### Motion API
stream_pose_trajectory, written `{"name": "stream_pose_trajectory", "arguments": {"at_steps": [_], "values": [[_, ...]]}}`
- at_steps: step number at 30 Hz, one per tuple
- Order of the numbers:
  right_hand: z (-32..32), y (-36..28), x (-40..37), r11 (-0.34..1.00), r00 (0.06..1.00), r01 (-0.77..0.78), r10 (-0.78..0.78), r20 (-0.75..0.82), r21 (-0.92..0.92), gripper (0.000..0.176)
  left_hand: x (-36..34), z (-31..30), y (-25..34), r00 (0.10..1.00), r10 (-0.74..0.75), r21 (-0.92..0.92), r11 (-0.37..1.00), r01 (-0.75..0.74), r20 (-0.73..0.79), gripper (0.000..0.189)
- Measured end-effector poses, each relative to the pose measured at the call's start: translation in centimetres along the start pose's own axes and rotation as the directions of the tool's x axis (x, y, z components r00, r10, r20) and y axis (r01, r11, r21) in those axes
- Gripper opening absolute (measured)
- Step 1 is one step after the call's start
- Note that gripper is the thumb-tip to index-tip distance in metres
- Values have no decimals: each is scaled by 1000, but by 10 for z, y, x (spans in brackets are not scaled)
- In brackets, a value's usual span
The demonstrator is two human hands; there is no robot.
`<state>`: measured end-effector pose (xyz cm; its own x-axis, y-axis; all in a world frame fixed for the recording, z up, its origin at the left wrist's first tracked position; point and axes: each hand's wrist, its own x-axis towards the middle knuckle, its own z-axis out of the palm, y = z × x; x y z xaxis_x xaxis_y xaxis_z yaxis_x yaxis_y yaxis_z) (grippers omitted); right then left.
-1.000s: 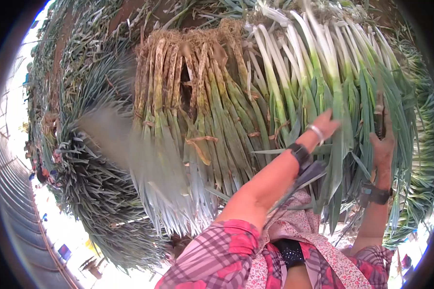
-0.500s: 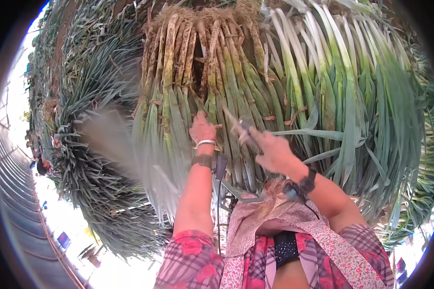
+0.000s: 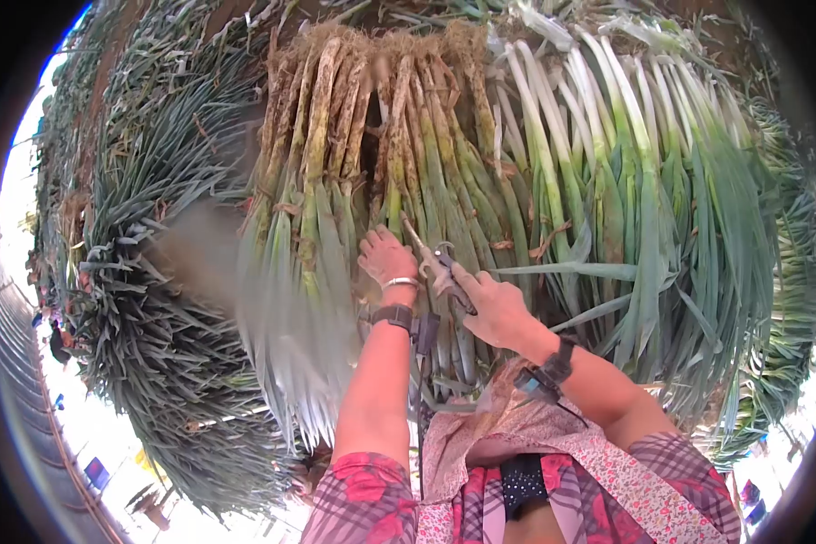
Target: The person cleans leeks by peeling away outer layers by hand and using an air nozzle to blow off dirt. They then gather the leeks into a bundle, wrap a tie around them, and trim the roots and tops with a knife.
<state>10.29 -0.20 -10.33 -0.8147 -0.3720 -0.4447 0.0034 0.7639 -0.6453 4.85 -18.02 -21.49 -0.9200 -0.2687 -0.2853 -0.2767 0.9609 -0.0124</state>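
Note:
My left hand (image 3: 388,257) lies on the green leaves of a row of long green onions (image 3: 322,127), its fingers apart and pointing away from me. These stalks are brown and soiled toward the roots at the far end. Just to the right, my right hand (image 3: 499,313) is closed around a hand tool (image 3: 443,270) with a dark handle and a long, thin tip. That tip points forward and left, close over the stalks beside my left fingers. Cleaner onions with white stems (image 3: 598,100) lie to the right in the same row.
A large heap of dark green onion leaves (image 3: 181,344) rises on the left. More bundled greens (image 3: 784,263) stand along the far right. Loose leaves stick out across the row near my right forearm. A small dark box (image 3: 424,334) hangs by my left wrist.
My left hand has shifted slightly right and down in view, its fingers more spread. The tool has come down and left, close to that hand. The whole view has tilted a little.

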Motion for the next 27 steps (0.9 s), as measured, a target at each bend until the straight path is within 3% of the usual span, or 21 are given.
{"name": "stream_pose_trajectory", "arguments": {"at_steps": [2, 4, 8, 10, 12, 14, 15, 18, 21, 27], "values": [[2, 4, 19, 1000, 998, -26, 26, -50, -10, 63, 1, 3, 3, 998, -51, 29, 998, 51, 21, 48], [-1, 10, 35, 997, 996, -63, 60, -70, -47, 76, 0, 0, 6, 998, -49, 12, 999, 48, 45, 48], [-12, 25, 62, 993, 981, -78, 62, -182, -85, 77, 8, -9, 9, 979, -137, -27, 989, 142, 149, 49], [-23, 28, 70, 997, 970, -67, 56, -237, -37, 77, 17, -16, 6, 943, -158, 3, 986, 164, 292, 50], [-23, 21, 45, 999, 979, -50, 45, -200, -21, 77, 21, -17, 1, 944, -154, -39, 984, 173, 291, 49], [-19, 7, 8, 996, 996, -85, 85, 29, -9, 76, 20, -20, 1, 934, -142, -115, 975, 189, 328, 50], [-21, 1, -2, 996, 996, -87, 88, 31, -8, 76, 11, -20, 2, 974, -94, -173, 976, 130, 204, 47], [-20, 2, -9, 989, 994, -108, 108, 3, 97, 76, -5, -30, 13, 949, -99, -291, 938, 190, 300, 44], [-23, 23, 22, 990, 982, -82, 99, -159, 111, 77, -17, -47, 24, 965, -68, -352, 923, 157, 253, 41], [-31, 19, 1, 993, 991, -76, 85, -99, 92, 72, -31, -29, 15, 963, -46, -386, 910, 150, 265, 32]]}}
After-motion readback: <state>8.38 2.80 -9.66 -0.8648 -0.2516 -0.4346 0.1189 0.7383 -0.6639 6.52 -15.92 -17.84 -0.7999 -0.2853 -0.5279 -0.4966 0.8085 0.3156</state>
